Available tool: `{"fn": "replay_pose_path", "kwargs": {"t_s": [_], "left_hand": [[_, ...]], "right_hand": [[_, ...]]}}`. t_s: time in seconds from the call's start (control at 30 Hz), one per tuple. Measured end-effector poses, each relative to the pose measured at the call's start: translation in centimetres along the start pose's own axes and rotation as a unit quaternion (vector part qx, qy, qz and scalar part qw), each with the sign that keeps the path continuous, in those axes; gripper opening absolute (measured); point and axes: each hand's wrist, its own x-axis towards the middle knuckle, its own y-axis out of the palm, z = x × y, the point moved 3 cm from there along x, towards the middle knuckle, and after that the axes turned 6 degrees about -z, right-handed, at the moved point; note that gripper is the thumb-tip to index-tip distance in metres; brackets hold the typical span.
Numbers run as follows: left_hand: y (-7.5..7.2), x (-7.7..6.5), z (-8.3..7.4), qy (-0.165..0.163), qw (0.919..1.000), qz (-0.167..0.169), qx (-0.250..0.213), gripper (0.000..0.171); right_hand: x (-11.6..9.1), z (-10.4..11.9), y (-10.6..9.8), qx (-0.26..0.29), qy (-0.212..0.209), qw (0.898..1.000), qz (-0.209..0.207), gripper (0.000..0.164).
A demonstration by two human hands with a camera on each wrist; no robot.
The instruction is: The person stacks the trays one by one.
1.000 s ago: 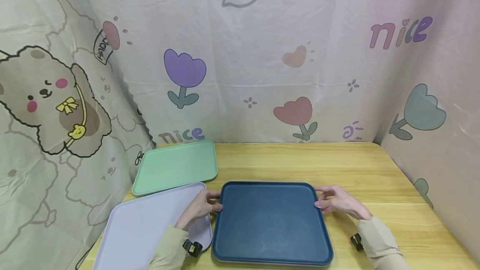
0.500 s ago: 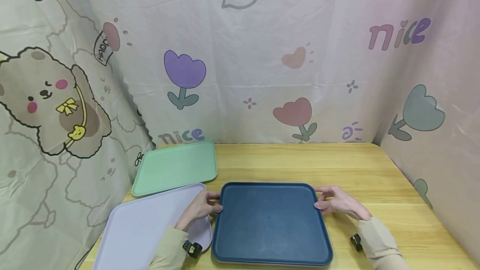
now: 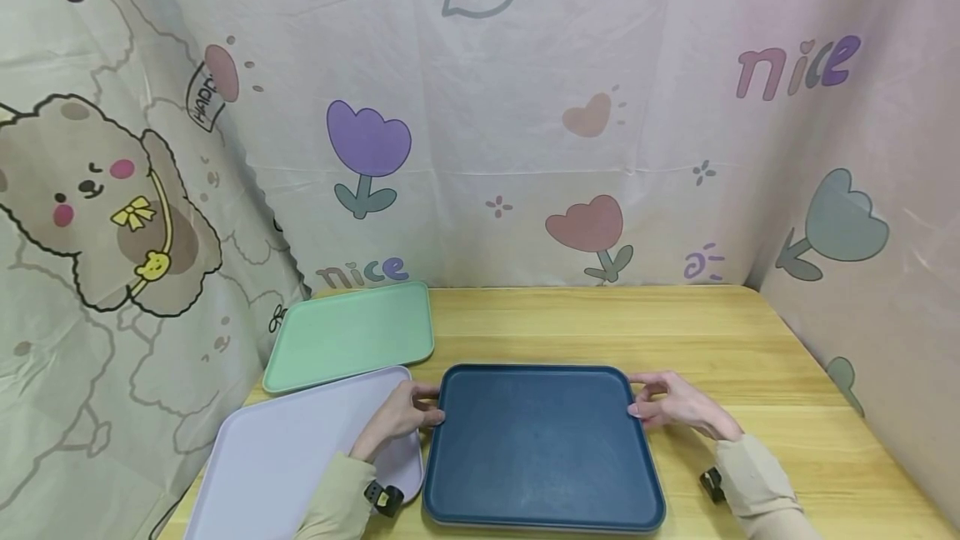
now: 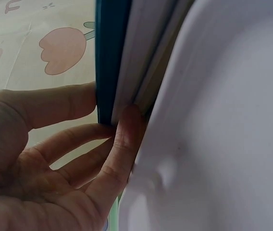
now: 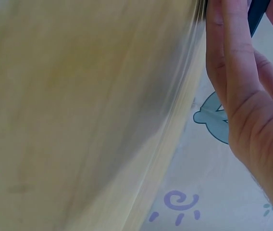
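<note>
A dark blue tray (image 3: 543, 444) lies flat in front of the person, with a paler edge showing beneath it. In the left wrist view its blue rim (image 4: 111, 57) sits against a light layer (image 4: 134, 53), so it looks stacked on something pale. The left hand (image 3: 397, 419) holds its left side, thumb at the rim and fingers against the edge below. At the opposite side, near the far right corner, the right hand (image 3: 678, 402) grips the rim. Its fingertips are partly cut off at the top of the right wrist view. A lavender tray (image 3: 277, 448) lies under the left forearm.
Behind the lavender tray, a mint green tray (image 3: 352, 336) lies at the table's far left. The wooden table (image 3: 600, 319) ends at a printed curtain (image 3: 480, 107) at the back. More curtain hangs along both sides. Each wrist wears a small black camera (image 3: 384, 497).
</note>
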Motion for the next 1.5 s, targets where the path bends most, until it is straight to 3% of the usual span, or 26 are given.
{"fn": "replay_pose_path", "kwargs": {"t_s": [0.5, 0.73, 1.0, 1.2, 1.5], "left_hand": [[0.0, 0.0, 0.1, 0.009, 0.9999, 0.009, -0.006, 0.046], [-0.1, 0.0, 0.2, 0.021, 0.9997, 0.01, -0.009, 0.05], [-1.1, -0.3, 0.7, 0.005, 0.9999, -0.01, 0.003, 0.057], [-2.0, -0.7, 0.7, 0.02, 0.9997, -0.011, 0.007, 0.058], [-3.7, -1.2, 0.9, 0.017, 0.9993, -0.032, 0.007, 0.057]], "right_hand": [[-0.1, 0.2, 0.0, -0.008, 0.006, 1.0, -0.006, 0.079], [-0.1, 0.4, 0.0, 0.004, -0.011, 1.0, -0.006, 0.079], [0.0, 0.9, -0.3, -0.023, -0.017, 0.998, -0.048, 0.071], [0.0, 1.7, -0.3, -0.052, -0.037, 0.995, -0.073, 0.064], [-0.1, 3.1, 0.2, -0.084, -0.049, 0.988, -0.124, 0.057]]}}
